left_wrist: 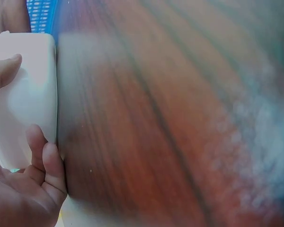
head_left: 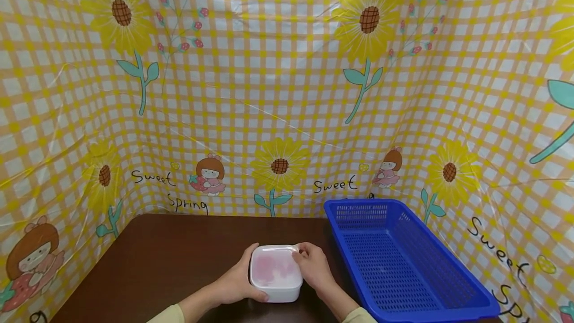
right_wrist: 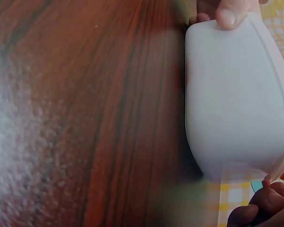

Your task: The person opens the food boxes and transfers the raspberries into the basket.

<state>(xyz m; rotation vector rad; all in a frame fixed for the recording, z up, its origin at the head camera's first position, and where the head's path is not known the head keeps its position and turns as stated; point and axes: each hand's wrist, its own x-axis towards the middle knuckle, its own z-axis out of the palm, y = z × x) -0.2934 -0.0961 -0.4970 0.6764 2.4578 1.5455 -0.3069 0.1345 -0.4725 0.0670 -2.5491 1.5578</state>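
A white square food container (head_left: 283,295) rests on the table, its translucent lid (head_left: 274,267) on top with something pink showing through. My left hand (head_left: 236,279) holds the container from the left side, its thumb at the near corner; in the left wrist view the fingers curl against the white wall (left_wrist: 31,101). At the far right corner, my right hand (head_left: 315,266) pinches the edge of the lid with thumb and curled fingers. The right wrist view shows the container's plain side (right_wrist: 232,99) close up. What the pink contents are cannot be told.
A blue plastic basket (head_left: 344,248) with perforated walls stands on the right, close to my right forearm. The dark brown wooden table (head_left: 179,248) ends at a checked sunflower-print cloth (head_left: 269,113), which hangs behind it and at both sides.
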